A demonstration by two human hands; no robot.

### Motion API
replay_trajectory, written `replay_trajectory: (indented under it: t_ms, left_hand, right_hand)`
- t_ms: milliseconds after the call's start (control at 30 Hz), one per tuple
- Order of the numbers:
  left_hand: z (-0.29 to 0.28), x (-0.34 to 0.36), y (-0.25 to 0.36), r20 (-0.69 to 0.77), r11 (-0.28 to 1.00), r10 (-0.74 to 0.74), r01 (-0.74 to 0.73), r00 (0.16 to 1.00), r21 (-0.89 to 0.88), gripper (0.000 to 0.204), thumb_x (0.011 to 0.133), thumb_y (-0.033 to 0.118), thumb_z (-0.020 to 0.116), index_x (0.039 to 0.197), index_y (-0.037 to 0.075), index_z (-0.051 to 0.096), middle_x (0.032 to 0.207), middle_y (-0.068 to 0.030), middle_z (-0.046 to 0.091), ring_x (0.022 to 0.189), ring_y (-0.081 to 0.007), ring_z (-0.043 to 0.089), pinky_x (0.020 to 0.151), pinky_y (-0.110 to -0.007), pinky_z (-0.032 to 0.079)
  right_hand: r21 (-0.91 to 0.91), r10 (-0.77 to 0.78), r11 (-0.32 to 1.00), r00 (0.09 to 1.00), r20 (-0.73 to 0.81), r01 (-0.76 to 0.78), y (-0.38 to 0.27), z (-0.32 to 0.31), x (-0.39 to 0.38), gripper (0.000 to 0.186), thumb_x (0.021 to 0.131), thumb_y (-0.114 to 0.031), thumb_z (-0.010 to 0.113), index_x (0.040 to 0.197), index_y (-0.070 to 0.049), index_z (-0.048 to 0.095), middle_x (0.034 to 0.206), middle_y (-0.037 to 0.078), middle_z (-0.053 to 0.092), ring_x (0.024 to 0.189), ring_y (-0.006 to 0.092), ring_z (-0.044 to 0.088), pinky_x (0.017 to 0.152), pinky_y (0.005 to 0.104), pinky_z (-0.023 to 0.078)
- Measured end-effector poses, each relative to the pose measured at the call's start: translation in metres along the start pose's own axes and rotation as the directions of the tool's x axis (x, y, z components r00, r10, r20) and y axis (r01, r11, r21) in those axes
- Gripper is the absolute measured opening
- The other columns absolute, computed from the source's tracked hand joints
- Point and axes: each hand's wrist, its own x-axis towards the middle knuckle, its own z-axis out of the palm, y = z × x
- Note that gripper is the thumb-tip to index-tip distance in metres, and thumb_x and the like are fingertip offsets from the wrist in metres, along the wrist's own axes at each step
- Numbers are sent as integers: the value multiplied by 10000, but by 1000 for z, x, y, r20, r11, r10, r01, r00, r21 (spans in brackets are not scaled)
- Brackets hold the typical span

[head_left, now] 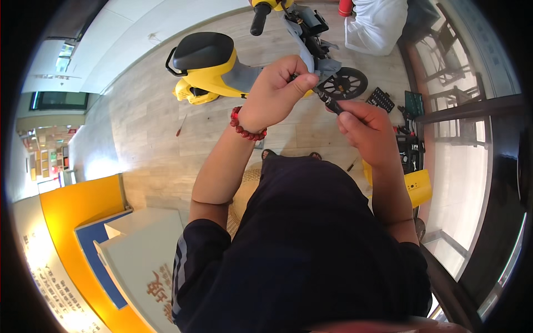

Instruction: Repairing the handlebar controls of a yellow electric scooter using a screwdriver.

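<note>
Scooter [241, 76], left hand [280, 91], dark tool [332, 104] and right hand [366, 130], left to right above a wood floor [147, 119].
White cabinet [144, 261] at lower left, then a screwdriver [179, 132] with a reddish handle lying on the floor near the yellow scooter; the left hand, with a red bead bracelet [248, 132] at its wrist, is closed around the upper end of the dark tool, its fingers hiding part of it; the tool slants down between the two hands, raised above the floor, with the scooter's spoked wheel [347, 84] beyond; the right hand pinches the tool's lower end between thumb and fingers; farther right, a black tray [381, 100] lies near a green tray [413, 102], and a yellow panel [417, 187] sits below them.
</note>
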Motion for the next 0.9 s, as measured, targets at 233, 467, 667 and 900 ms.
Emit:
replay_trajectory:
  t_ms: [233,467,667,900]
  left_hand:
    - [23,2,-19,61,951,-152,163,987,-263,199,886,196,559,791,45,472,651,38,398,547,-61,292,519,-214,280]
    - [40,17,-28,101,927,-147,173,984,-333,210,887,219,562,801,49,474,642,42,380,548,-64,282,525,-220,277]
    - [45,31,-31,172,911,-115,173,978,-373,258,921,277,494,831,36,485,654,22,409,567,-69,302,542,-218,294]
    - [60,35,-28,129,933,91,-39,987,-358,273,941,291,437,875,29,476,747,-26,495,619,-81,346,573,-224,312]
  right_hand:
    - [-37,-21,999,992,-122,16,18,-4,-14,212,856,-104,515,999,24,604,649,-24,492,602,49,420,554,210,352]
    - [-162,-155,980,957,-245,117,25,-12,-19,198,855,-89,517,992,25,604,654,-21,494,611,53,430,559,221,366]
    - [173,22,985,987,-162,7,33,-23,-15,211,880,-87,486,1049,8,570,695,-26,493,558,21,401,502,179,344]
    - [524,25,852,1000,-18,-12,31,-21,-14,214,902,-107,451,1054,-9,566,674,-38,448,491,6,334,442,168,279]
